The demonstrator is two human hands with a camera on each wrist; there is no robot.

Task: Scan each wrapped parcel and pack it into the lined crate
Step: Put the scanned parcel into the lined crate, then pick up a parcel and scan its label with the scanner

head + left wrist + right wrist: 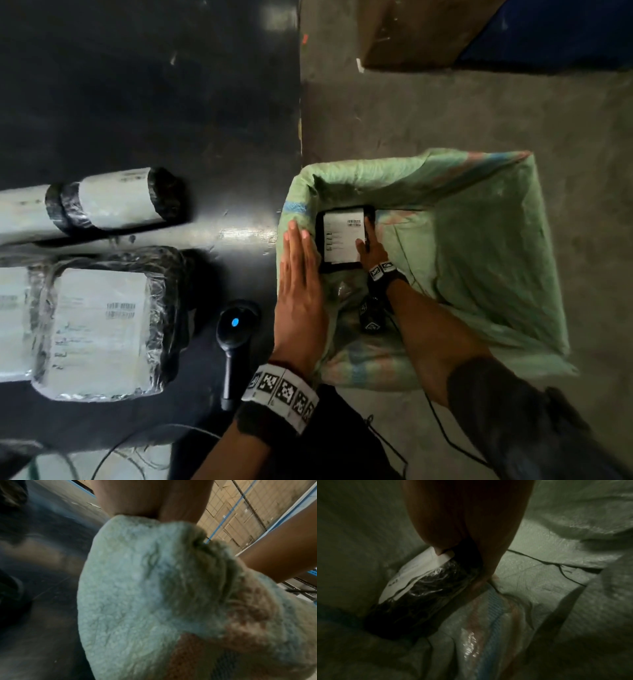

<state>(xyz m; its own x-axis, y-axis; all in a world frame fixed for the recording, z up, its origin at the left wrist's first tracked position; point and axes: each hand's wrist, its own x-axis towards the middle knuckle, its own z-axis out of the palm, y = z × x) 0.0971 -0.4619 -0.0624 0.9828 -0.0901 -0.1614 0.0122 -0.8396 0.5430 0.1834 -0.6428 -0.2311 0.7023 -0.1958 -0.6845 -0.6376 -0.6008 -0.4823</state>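
Observation:
A black-wrapped parcel (342, 238) with a white label lies inside the crate lined with green woven sacking (479, 246), against its left wall. My right hand (368, 245) reaches down into the crate and grips the parcel's right edge, thumb on the label (441, 553). My left hand (299, 274) lies flat with straight fingers on the liner's left rim (137, 588). Two more wrapped parcels stay on the black table: a flat one (99, 329) with a barcode label and a rolled one (113, 202). A black barcode scanner (233, 346) with a blue light lies beside my left wrist.
The black table (154, 102) fills the left half, with cables (137, 455) at its near edge. Grey concrete floor (445, 113) surrounds the crate. A cardboard box (421, 31) and something blue (561, 31) sit at the far right. A thin cable (547, 563) crosses the liner's floor.

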